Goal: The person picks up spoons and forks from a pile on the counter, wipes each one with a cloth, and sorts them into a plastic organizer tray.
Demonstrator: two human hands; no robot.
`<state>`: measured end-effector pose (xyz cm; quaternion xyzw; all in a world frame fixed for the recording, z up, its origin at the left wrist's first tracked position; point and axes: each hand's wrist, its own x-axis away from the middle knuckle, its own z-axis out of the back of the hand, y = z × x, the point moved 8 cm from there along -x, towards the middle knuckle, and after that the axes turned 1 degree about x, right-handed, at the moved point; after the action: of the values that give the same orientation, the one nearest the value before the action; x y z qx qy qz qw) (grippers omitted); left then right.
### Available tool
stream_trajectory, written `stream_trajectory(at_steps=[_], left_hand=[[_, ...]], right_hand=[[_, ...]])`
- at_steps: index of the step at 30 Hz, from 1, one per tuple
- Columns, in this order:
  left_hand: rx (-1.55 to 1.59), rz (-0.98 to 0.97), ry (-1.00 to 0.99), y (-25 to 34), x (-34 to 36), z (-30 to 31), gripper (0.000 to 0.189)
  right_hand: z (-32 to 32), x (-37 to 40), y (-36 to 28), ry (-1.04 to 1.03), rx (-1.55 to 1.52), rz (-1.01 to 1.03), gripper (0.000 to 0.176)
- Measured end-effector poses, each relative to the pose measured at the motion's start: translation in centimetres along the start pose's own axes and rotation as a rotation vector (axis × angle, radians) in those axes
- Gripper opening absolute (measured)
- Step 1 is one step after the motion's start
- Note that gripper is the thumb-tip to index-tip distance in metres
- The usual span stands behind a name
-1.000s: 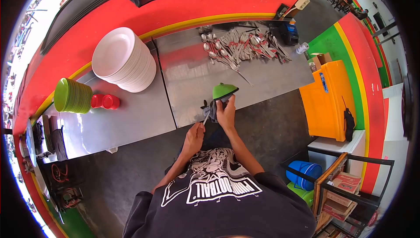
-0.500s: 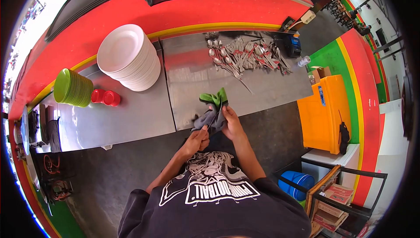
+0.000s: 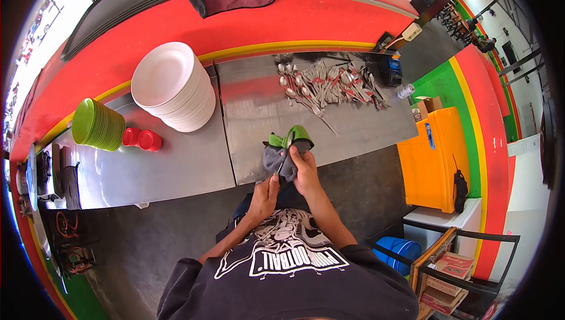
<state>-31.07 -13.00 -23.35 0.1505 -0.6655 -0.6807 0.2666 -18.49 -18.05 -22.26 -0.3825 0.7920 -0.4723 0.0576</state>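
Below the front edge of the counter, my left hand (image 3: pixel 264 197) is closed around the thin handle of a metal spoon (image 3: pixel 280 166), whose upper end is partly hidden by cloth. My right hand (image 3: pixel 305 173) pinches a grey and green cloth (image 3: pixel 274 158) against the spoon, thumb pointing up. The cloth is bunched, its green edge folded over at the top. Beyond my hands, a spread pile of spoons and forks (image 3: pixel 332 84) lies on the steel counter (image 3: pixel 259 120).
On the counter's left part stand a tall stack of white plates (image 3: pixel 176 87), stacked green cups (image 3: pixel 99 124) and small red cups (image 3: pixel 149 140). A dark blue device (image 3: pixel 391 71) sits at the far right. An orange bin (image 3: pixel 434 161) stands beyond the counter's right end.
My right hand has shifted the cloth, whose green part now folds over to the right. My left hand has moved slightly lower and still grips the handle. The view has tilted slightly.
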Motion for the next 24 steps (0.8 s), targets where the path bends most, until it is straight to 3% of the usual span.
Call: stream_trajectory(at_steps=[3, 9, 11, 12, 15, 16, 19, 20, 22, 24], left_hand=[[0.263, 0.189, -0.015, -3.4, -0.6, -0.9, 0.045], [-0.019, 0.134, -0.03, -0.9, -1.3, 0.5, 0.04], [-0.07, -0.01, 0.083, 0.2, -1.4, 1.8, 0.037], [-0.095, -0.084, 0.139, 1.1, -1.4, 2.4, 0.036], [-0.036, -0.121, 0.407, 2.8, -1.2, 5.4, 0.033], [0.059, -0.176, 0.422, 4.0, -1.6, 6.0, 0.032], [0.319, -0.096, 0.33, 3.6, -3.1, 6.4, 0.032], [0.432, -0.099, 0.163, 3.6, -3.8, 5.8, 0.035], [0.547, -0.001, 0.198, 3.1, -3.6, 5.8, 0.035], [0.638, 0.07, 0.222, 2.8, -3.2, 6.0, 0.034]], right_hand=[[-0.3, 0.9, 2.5, -0.004, 0.051, -0.041, 0.02], [0.2, 0.5, 2.3, -0.047, 0.282, -0.005, 0.021], [-0.3, 0.3, 1.0, -0.031, 0.317, 0.02, 0.023], [-0.5, -0.2, -0.3, -0.011, 0.466, 0.209, 0.025], [0.5, -0.1, -0.4, -0.013, 0.584, 0.095, 0.025], [0.1, 0.1, -0.4, -0.059, 0.682, 0.131, 0.024], [-1.8, 1.3, 0.0, -0.19, 0.854, 0.215, 0.023], [-2.8, 1.8, 0.4, -0.224, 0.833, 0.229, 0.023], [-4.1, 2.6, 1.2, -0.235, 0.809, 0.179, 0.023], [-4.9, 2.8, 1.2, -0.241, 0.884, 0.298, 0.023]])
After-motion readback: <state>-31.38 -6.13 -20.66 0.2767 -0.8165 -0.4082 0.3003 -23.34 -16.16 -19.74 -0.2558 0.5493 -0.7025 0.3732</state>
